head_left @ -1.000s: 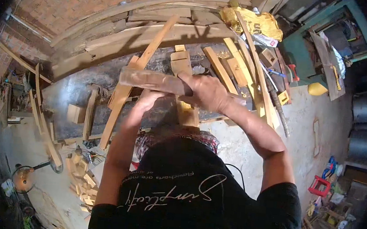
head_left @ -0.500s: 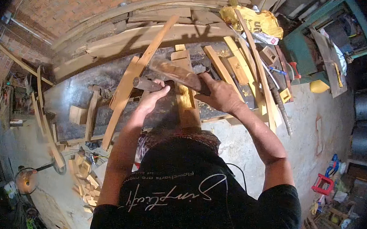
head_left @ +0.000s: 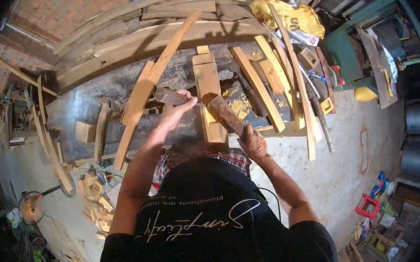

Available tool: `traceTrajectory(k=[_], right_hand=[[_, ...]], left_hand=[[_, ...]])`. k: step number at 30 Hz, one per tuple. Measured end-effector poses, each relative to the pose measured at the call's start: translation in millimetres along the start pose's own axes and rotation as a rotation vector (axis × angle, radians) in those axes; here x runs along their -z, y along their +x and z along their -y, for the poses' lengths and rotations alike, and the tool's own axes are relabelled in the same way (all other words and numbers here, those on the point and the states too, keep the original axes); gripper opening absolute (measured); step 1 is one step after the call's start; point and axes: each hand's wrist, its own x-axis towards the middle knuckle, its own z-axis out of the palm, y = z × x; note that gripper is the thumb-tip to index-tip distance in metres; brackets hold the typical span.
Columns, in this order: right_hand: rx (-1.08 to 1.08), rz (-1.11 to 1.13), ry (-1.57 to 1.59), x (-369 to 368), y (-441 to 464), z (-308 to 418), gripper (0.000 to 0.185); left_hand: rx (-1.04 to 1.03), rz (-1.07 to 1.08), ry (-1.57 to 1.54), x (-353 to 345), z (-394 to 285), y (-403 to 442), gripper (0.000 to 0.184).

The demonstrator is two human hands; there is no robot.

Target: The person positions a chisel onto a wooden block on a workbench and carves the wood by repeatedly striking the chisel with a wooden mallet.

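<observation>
Lowered, the club juts forward-left from the right grip clasping it, left grip round a handle.

Black T-shirt on the person: large white script word, "Simplicity", upside down in this view. Smaller white print beside it, also inverted: "Flowcharts are ma…", rest of line lost towards the left; a second line starts "of sim…", also breaking off. Yellow bag by the wall: dark lettering, a big "U" readable, following letter uncertain, smaller print too small to make out.
</observation>
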Motion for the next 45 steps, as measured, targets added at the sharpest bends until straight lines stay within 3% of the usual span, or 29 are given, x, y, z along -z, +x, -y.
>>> traceTrajectory(k=[7,11,16,18,23,24,26,32,34,42,45], right_hand=[[0.048,-0.018,0.121,-12,6,-16,0.044],[0.064,-0.053,0.175,-20,7,-24,0.043],[-0.005,-0.022,0.15,-13,8,-21,0.046],[-0.025,0.028,0.149,-10,7,-19,0.045],[-0.048,0.033,0.181,0,5,-12,0.044],[-0.05,0.041,0.189,-2,4,-14,0.044],[-0.001,0.002,0.177,-4,4,-18,0.049],[-0.017,-0.081,0.272,62,6,31,0.047],[0.144,-0.223,0.293,89,11,45,0.047],[0.312,-0.329,0.341,192,1,111,0.053],[0.382,-0.356,0.355,215,-3,125,0.057]], left_hand=[[0.099,0.154,-0.017,19,13,13,0.013],[0.088,0.154,-0.028,14,22,19,0.018],[-0.09,0.028,-0.026,-10,-1,4,0.016],[0.028,-0.044,-0.054,-6,-24,0,0.02],[-0.146,-0.072,0.352,-22,-46,-23,0.019],[-0.379,-0.072,0.376,-31,-44,-23,0.019],[-0.269,-0.084,0.347,-38,-46,-31,0.019],[-0.308,-0.14,0.291,-31,-39,-20,0.02],[-0.299,-0.14,0.294,-30,-39,-17,0.02],[-0.302,-0.147,0.438,-34,-38,-7,0.019],[-0.269,-0.134,0.289,-41,-37,-3,0.016]])
